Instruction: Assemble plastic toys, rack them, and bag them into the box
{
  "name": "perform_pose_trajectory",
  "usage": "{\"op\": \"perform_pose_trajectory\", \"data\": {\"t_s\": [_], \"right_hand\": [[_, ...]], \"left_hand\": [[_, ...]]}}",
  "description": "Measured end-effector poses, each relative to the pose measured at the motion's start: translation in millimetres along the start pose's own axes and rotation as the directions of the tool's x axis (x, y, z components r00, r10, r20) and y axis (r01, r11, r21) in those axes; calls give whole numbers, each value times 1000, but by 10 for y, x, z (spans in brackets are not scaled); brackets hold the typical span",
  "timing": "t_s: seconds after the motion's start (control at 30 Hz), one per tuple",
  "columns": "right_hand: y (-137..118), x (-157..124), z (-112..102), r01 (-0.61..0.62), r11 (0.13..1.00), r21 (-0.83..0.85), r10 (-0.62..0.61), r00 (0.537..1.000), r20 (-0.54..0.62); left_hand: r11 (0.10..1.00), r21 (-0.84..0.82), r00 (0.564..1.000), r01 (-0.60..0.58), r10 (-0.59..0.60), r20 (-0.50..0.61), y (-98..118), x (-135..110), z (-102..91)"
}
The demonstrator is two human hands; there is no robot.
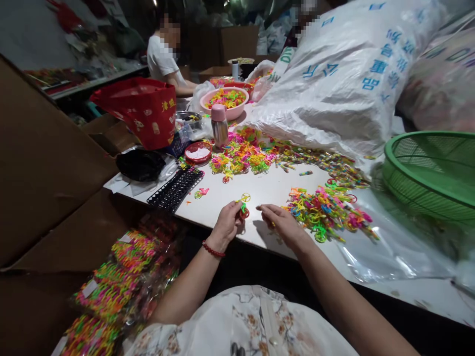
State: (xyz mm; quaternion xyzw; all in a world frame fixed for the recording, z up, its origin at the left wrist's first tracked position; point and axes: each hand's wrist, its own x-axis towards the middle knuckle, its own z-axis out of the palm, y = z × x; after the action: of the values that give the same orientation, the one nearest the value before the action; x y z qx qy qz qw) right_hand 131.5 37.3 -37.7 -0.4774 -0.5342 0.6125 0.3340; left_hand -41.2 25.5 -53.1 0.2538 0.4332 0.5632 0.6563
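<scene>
Near the table's front edge, my left hand (pixel 227 222) pinches a small plastic toy bicycle (pixel 244 207) with a yellow wheel, a green frame and a red wheel. To its right is my right hand (pixel 280 221), thumb and fingers brought together; whether a small part sits between them is too small to make out. Just beyond the right hand lies a heap of toy bicycles (pixel 322 210), some joined to patterned sticks. Farther back spreads a pile of loose colourful bicycles (pixel 241 153), with small patterned tubes (pixel 326 163) beside it.
A green mesh basket (pixel 430 173) stands at right by a clear plastic sheet (pixel 393 247). Behind are a large white sack (pixel 345 74), a pink-capped flask (pixel 219 126) and a pink basin (pixel 237 112). At left are a black rack (pixel 174 190) and a red bag (pixel 139 111). Another person (pixel 163 59) sits beyond.
</scene>
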Motion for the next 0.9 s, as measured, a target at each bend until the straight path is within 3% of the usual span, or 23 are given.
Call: {"op": "perform_pose_trajectory", "data": {"t_s": [0.27, 0.53, 0.7, 0.9], "right_hand": [[56, -233, 65, 15, 993, 121, -18, 1000, 24], [23, -342, 44, 53, 999, 10, -53, 999, -13], [29, -371, 29, 195, 965, -178, -215, 971, -101], [81, -392, 41, 331, 878, -347, -389, 915, -112]], "left_hand": [[971, 218, 991, -96, 73, 109, -68, -234, 262], [910, 391, 989, -137, 101, 111, -100, -253, 265], [876, 462, 989, -138, 99, 108, -149, -230, 218], [870, 483, 995, -100, 75, 70, -154, -243, 231]]}}
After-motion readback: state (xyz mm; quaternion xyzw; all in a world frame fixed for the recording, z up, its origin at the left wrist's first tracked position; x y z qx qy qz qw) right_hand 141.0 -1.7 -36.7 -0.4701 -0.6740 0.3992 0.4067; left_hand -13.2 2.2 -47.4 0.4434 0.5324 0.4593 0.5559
